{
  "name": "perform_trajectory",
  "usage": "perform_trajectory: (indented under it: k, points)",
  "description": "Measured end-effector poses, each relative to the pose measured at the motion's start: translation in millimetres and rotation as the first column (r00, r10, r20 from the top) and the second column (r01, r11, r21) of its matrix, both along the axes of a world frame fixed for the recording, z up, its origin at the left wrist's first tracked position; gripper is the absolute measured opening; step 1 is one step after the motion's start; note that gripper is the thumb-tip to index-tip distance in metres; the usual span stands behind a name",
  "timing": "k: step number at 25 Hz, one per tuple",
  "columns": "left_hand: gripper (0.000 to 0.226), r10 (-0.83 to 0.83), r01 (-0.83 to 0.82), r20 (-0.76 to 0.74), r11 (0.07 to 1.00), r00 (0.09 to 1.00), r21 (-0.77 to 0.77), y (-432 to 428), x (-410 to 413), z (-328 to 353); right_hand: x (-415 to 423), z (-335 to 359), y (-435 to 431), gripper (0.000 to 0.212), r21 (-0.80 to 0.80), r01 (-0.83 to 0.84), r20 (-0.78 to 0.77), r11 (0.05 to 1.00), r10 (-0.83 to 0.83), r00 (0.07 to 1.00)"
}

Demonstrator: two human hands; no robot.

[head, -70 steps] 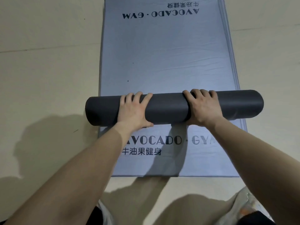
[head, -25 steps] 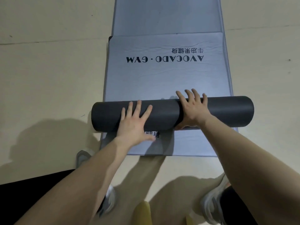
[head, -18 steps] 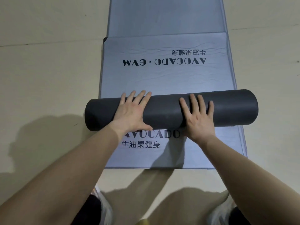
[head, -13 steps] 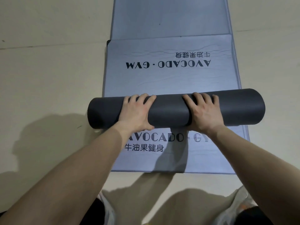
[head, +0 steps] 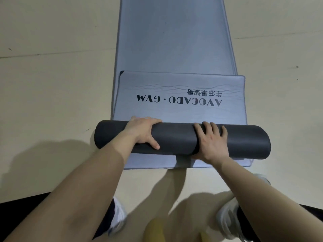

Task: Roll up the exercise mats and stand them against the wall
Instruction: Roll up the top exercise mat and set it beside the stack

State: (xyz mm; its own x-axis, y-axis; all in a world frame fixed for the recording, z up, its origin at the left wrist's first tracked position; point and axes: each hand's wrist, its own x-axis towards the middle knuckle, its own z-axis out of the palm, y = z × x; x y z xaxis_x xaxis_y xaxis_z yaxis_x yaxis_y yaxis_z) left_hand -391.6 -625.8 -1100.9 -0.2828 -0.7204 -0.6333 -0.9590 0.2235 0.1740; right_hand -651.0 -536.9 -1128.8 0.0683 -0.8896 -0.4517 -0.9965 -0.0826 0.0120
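A dark grey mat roll (head: 174,138) lies crosswise on the floor in front of me. My left hand (head: 143,131) curls over its top left of centre, thumb on the near side. My right hand (head: 211,142) lies on the roll right of centre, fingers over the top and thumb low on the near face. Beyond the roll, the flat end of the same blue-grey mat (head: 181,110) shows upside-down "AVOCADO · GYM" lettering. It rests on a lower blue-grey mat (head: 171,41) that runs away from me.
Beige floor (head: 52,93) surrounds the mats on both sides. My two white shoes, the left shoe (head: 118,213) and the right shoe (head: 227,217), stand just short of the mats' near edge. A blurred yellow object (head: 153,229) sits at the bottom edge.
The roll now sits closer to the mats' near edge and hides the near lettering. More of the lower mat shows beyond. My shoes have come into view.
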Motion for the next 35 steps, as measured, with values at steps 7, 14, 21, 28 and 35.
perform_trajectory:
  k: [7, 14, 21, 28, 35]
  points:
    - [0.138, -0.016, 0.027, 0.051, 0.972, 0.999, -0.233, -7.8, -13.8, -31.6, -24.2, 7.0, -61.8, 0.124, -0.167, 0.027, 0.093, 0.986, -0.012, 0.996]
    - [0.143, -0.164, 0.219, 0.178, 0.907, 0.97, -0.36, -73.6, -20.1, -42.2, -43.1, -23.1, -135.9, 0.141, -0.126, -0.108, -0.082, 0.986, 0.098, 0.992]
    - [0.135, -0.233, 0.246, 0.097, 0.958, 0.968, -0.148, -49.7, -8.8, -17.8, -28.0, 14.4, -100.4, 0.127, 0.168, -0.129, 0.022, 0.977, 0.127, 0.992]
    - [0.127, -0.096, 0.094, -0.009, 0.946, 0.995, 0.309, -32.3, -7.0, 2.7, -20.0, 16.8, -0.4, 0.143, 0.094, -0.212, -0.004, 0.973, 0.214, 0.977]
    - [0.108, 0.599, -0.612, -0.142, 0.738, 0.788, -0.283, 58.1, -1.8, 3.8, 1.0, 44.8, -76.9, 0.126, 0.265, -0.116, 0.188, 0.957, 0.066, 0.98]
